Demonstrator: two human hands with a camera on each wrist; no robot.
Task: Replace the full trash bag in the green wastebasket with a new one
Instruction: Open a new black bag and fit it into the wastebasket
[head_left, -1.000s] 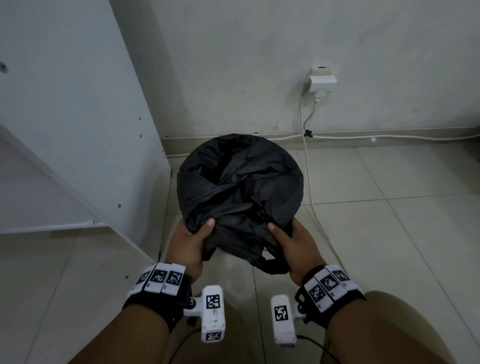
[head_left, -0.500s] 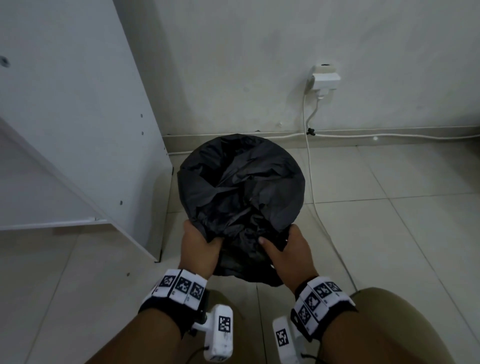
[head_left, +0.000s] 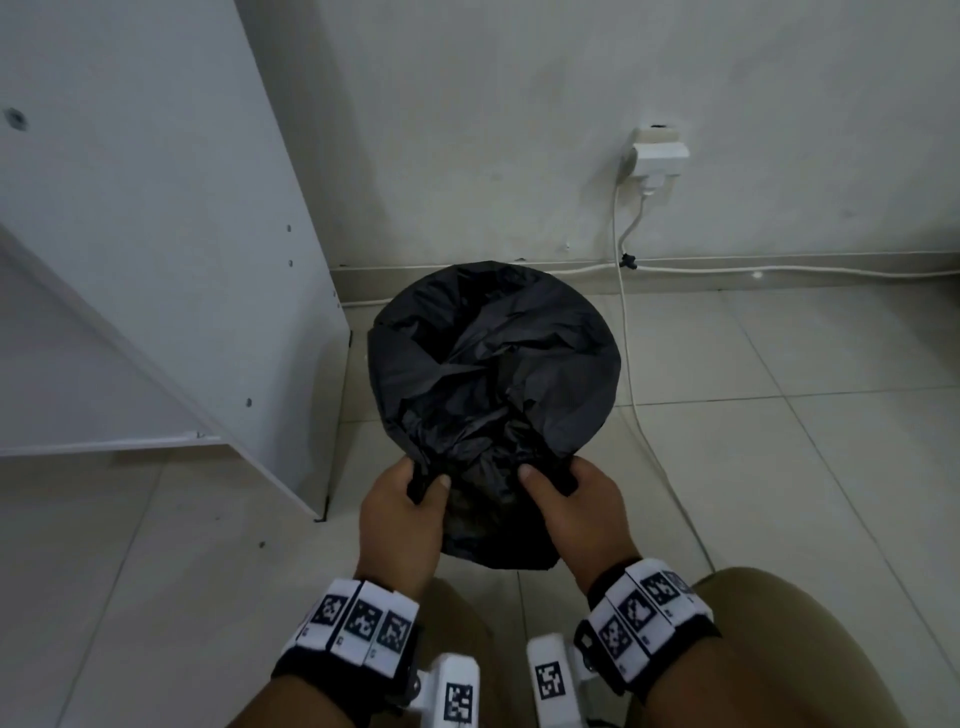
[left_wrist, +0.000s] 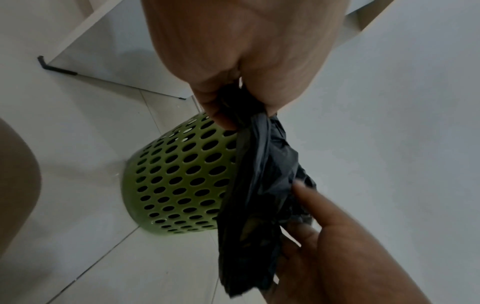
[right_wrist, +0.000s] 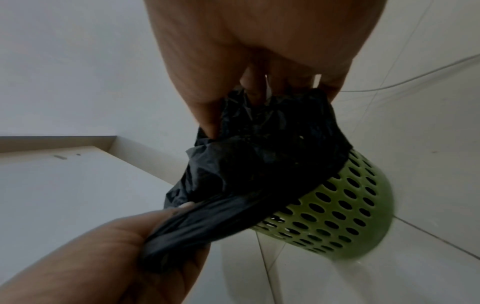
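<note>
Bag (head_left: 493, 364) black, draped over the basket (left_wrist: 176, 176) rim; basket stands on the floor (head_left: 779, 467) tiles near the wall (head_left: 519, 130), just right of the white cabinet (head_left: 156, 234) corner.

Left hand (head_left: 400, 519) and right hand (head_left: 576, 514) side by side at the near rim, each fisted on a bunch of bag edge, slack film hanging between them. Both equally close. Wrist views confirm fingers curled round gathered plastic.

Bag mouth lies ahead of and slightly below the hands; far rim not yet gathered. Basket axis upright, so the lift likely goes straight up, or the basket may tip towards the person.

Cord (head_left: 628, 338) runs down the wall, just right of basket.
</note>
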